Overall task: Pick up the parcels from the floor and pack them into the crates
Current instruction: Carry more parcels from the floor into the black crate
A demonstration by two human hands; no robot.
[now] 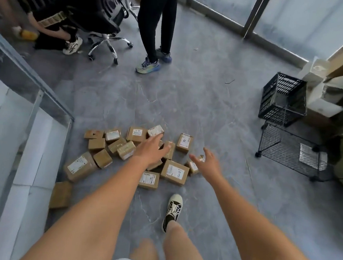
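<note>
Head view, parcels: a loose heap of small brown parcels is lying on the grey floor, near and left of centre, none packed yet.
Head view, left hand: the left hand is stretching over the heap, fingers spread apart, holding nothing, likely to take one from the middle.
Head view, right hand: the right hand is hovering at the heap's right edge, fingers apart and empty.
Head view, crates: a black plastic crate and a wire crate are standing well apart at the far right, open tops ready for loading.
Head view, bystanders: two people and an office chair are occupying the far left.
</note>
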